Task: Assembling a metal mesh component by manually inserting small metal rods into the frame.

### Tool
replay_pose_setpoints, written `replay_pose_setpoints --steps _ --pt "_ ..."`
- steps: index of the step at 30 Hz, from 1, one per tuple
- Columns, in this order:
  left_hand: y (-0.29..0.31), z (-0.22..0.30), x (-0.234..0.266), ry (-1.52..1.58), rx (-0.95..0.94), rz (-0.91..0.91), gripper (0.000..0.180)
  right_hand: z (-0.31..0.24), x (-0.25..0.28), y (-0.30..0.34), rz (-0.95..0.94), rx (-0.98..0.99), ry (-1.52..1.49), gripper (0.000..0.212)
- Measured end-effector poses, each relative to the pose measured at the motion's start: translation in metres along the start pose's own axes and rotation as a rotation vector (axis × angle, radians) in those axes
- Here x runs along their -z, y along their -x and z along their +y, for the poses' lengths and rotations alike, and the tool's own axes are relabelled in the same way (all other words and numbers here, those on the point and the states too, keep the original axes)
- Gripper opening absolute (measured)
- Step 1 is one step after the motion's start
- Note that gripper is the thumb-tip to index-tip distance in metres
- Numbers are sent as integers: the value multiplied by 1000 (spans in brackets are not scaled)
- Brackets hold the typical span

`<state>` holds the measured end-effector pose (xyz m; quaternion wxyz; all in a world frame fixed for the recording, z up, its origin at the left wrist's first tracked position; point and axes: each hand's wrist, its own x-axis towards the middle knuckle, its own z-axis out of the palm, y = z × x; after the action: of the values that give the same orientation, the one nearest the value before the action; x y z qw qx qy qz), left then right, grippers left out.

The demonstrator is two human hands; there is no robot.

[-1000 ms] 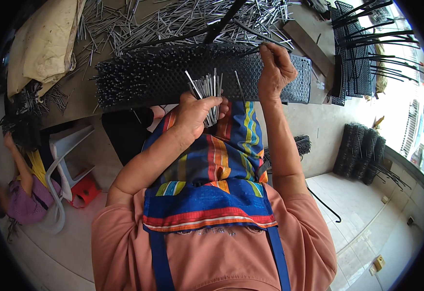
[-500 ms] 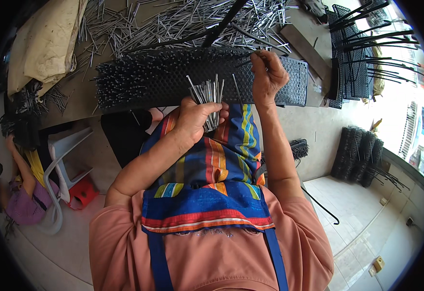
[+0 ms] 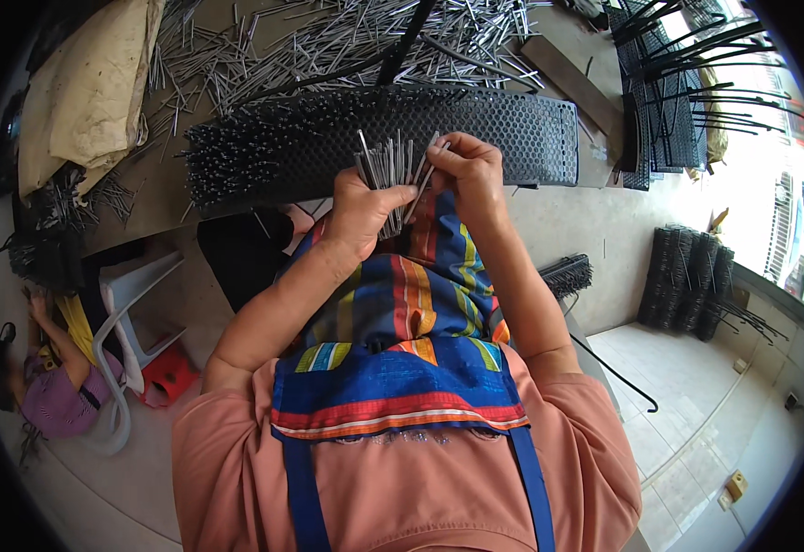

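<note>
My left hand [image 3: 358, 213] is closed around a bundle of thin grey metal rods [image 3: 387, 167], held upright in front of the panel. At the bundle's right side, my right hand [image 3: 476, 175] pinches the upper part of a metal rod [image 3: 420, 172] between thumb and fingertips; whether it grips one or two I cannot tell. Just beyond both hands lies a long black perforated panel [image 3: 522, 138]. Many dark-tipped rods [image 3: 236, 156] stand in the holes of its left part and along its far side, while bare holes show on the right.
Loose metal rods [image 3: 328, 51] are heaped across the table behind the panel. A black bar [image 3: 405, 46] rises over its middle. A flat brown strip [image 3: 572, 85] lies at right, tan sheeting [image 3: 98, 97] at left. Another person [image 3: 57, 391] works by a white chair [image 3: 112, 340]. Black bundles [image 3: 687, 276] stand at right.
My right hand has come left and nearer, from over the panel's right part to the bundle, where it now pinches a rod. My left hand keeps hold of the bundle.
</note>
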<state>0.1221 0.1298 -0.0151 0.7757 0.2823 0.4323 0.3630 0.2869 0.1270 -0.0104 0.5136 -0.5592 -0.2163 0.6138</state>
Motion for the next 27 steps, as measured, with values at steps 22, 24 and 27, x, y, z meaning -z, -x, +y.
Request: replay_pose_setpoints --steps 22,24,27 --pt "54 -25 30 -10 217 -21 21 -18 30 -55 148 914 425 8" --pt "47 -19 23 7 171 17 22 -18 30 -55 151 905 465 9" --pt "34 -16 18 0 134 16 18 -14 28 -58 154 892 608 12"
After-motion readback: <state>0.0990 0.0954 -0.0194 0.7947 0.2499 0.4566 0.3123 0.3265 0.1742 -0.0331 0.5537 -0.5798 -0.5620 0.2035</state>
